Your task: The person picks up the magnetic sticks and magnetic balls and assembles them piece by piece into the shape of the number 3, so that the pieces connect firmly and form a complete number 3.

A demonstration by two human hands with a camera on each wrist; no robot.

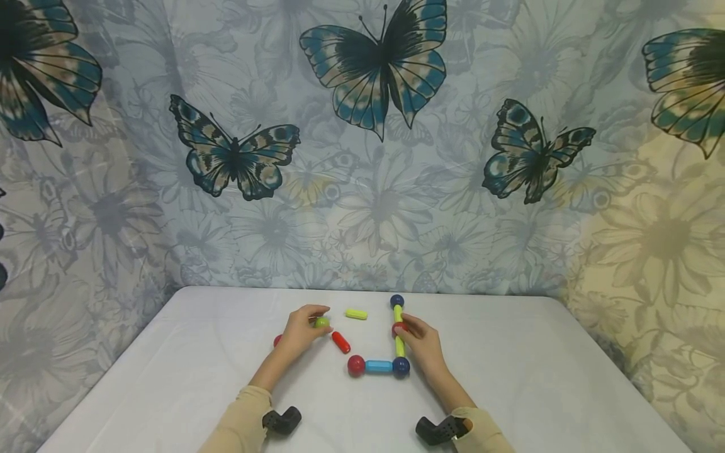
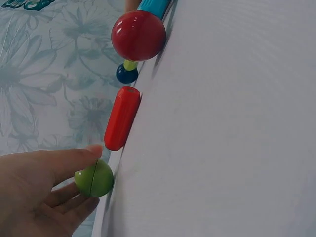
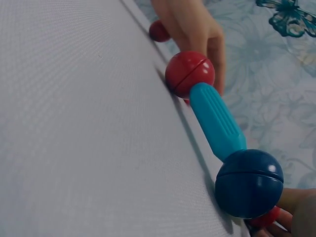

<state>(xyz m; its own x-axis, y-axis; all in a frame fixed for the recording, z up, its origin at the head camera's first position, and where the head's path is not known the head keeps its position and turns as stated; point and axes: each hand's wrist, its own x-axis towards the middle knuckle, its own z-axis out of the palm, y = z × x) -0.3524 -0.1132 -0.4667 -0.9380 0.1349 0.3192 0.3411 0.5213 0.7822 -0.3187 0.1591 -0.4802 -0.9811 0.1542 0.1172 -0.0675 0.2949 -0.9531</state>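
Observation:
My left hand (image 1: 300,331) pinches a light green ball (image 2: 95,178) between thumb and fingers. A loose red rod (image 2: 122,118) lies just beyond that ball. At the right, my right hand (image 1: 425,345) grips the red ball (image 1: 399,329) midway along a joined line of balls and yellow-green rods. A dark blue ball (image 1: 397,301) tops this line; another dark blue ball (image 3: 249,183) forms its near corner. From the corner, a light blue rod (image 3: 217,121) runs left to a red end ball (image 3: 190,74). In the right wrist view, most of my right hand is cut off.
A loose yellow-green rod (image 1: 356,314) lies toward the back of the white table (image 1: 510,377). Another red ball (image 1: 277,340) sits partly hidden behind my left wrist. The butterfly-patterned cloth (image 1: 374,207) hangs behind the table's far edge.

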